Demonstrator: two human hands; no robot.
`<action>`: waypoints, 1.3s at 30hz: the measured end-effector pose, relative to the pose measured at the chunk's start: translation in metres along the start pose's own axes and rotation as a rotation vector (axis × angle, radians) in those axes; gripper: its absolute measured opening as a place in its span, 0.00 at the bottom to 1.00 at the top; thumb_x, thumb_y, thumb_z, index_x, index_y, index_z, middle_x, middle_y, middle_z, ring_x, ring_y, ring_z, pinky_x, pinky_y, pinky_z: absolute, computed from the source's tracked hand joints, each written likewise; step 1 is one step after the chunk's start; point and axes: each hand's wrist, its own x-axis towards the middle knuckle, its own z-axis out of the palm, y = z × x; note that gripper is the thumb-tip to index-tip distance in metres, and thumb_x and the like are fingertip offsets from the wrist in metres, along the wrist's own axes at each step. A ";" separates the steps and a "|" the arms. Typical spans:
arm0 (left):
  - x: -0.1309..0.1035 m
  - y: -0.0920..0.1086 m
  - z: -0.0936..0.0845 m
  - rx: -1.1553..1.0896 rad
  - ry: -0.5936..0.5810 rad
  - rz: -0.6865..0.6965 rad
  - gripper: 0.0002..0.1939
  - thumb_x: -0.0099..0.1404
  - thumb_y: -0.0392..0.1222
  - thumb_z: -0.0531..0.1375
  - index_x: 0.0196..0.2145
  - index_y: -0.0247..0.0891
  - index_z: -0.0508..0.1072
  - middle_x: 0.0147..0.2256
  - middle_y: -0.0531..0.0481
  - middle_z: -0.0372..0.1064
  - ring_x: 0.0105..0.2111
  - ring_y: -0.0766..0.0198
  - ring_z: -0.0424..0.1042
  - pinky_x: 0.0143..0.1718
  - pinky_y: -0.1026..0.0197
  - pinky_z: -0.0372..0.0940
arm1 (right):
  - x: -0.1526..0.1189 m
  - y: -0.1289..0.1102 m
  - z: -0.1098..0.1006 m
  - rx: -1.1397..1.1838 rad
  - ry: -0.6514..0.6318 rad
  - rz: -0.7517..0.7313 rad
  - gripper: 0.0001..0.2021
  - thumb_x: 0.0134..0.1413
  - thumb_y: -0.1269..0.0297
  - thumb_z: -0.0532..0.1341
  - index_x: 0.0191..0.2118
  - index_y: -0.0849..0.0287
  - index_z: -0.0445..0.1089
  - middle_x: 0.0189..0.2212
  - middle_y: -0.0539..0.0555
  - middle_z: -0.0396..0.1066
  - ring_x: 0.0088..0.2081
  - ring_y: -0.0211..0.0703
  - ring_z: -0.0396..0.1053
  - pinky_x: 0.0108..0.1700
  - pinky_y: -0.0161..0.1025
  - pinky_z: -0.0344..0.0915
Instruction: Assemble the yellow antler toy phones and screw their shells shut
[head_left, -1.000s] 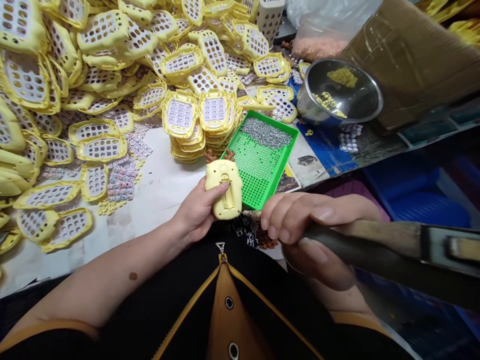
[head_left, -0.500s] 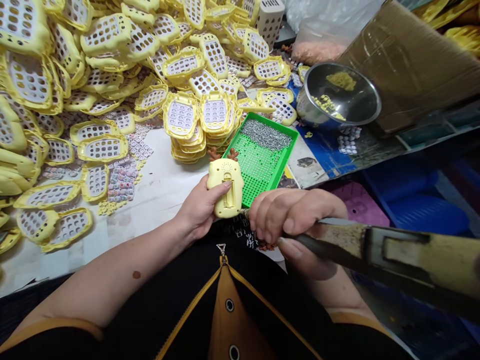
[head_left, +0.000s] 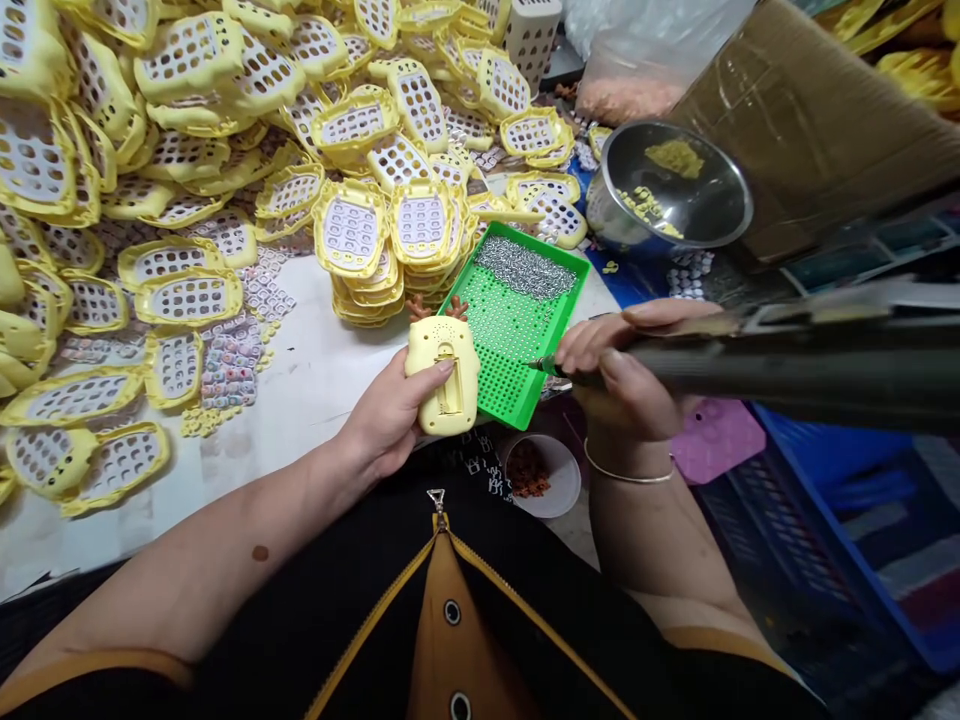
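My left hand (head_left: 390, 405) grips a yellow plastic case (head_left: 442, 345) with brown antlers, its back and open battery slot facing up, my thumb lying over the slot. My right hand (head_left: 626, 365) is wrapped round a long dark screwdriver-like tool (head_left: 795, 365), whose thin tip points left over a green perforated tray (head_left: 491, 385). Small silver screws (head_left: 525, 268) lie heaped at the tray's far end. The tool's tip is apart from the case.
Yellow shells (head_left: 184, 160) are piled at the left and back. A metal bowl (head_left: 720, 200) with yellow bits stands at the back right, beside a cardboard box (head_left: 817, 130). A round container (head_left: 566, 480) of brown pieces sits below the tray.
My right hand and the tool have moved from the case's lower corner to the right and up, over the tray's edge. My left hand still holds the case in nearly the same place.
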 end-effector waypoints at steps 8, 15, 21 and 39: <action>-0.001 0.002 0.002 -0.007 0.033 -0.031 0.24 0.57 0.38 0.64 0.52 0.41 0.66 0.44 0.44 0.74 0.39 0.56 0.75 0.37 0.55 0.72 | -0.002 0.024 -0.005 -0.064 0.052 0.032 0.12 0.48 0.64 0.64 0.41 0.49 0.68 0.19 0.44 0.61 0.18 0.37 0.62 0.21 0.39 0.63; -0.001 0.002 0.001 -0.019 0.022 -0.040 0.25 0.58 0.39 0.65 0.53 0.42 0.66 0.44 0.45 0.74 0.40 0.58 0.75 0.41 0.56 0.71 | -0.002 0.029 -0.008 -0.005 -0.004 0.097 0.12 0.49 0.66 0.64 0.41 0.49 0.70 0.21 0.45 0.62 0.20 0.37 0.64 0.22 0.39 0.62; -0.001 0.002 0.001 -0.031 0.011 -0.056 0.22 0.60 0.45 0.64 0.51 0.42 0.67 0.46 0.43 0.73 0.39 0.57 0.75 0.38 0.54 0.71 | 0.000 0.007 0.003 -0.012 0.065 0.066 0.09 0.48 0.62 0.65 0.38 0.47 0.70 0.17 0.44 0.60 0.18 0.38 0.60 0.21 0.41 0.62; -0.001 -0.008 0.007 0.008 0.058 0.088 0.18 0.60 0.42 0.62 0.48 0.39 0.65 0.41 0.43 0.73 0.36 0.59 0.74 0.34 0.60 0.68 | -0.014 -0.062 0.062 0.204 -0.302 0.095 0.18 0.47 0.75 0.60 0.45 0.54 0.69 0.20 0.47 0.67 0.21 0.41 0.68 0.25 0.43 0.71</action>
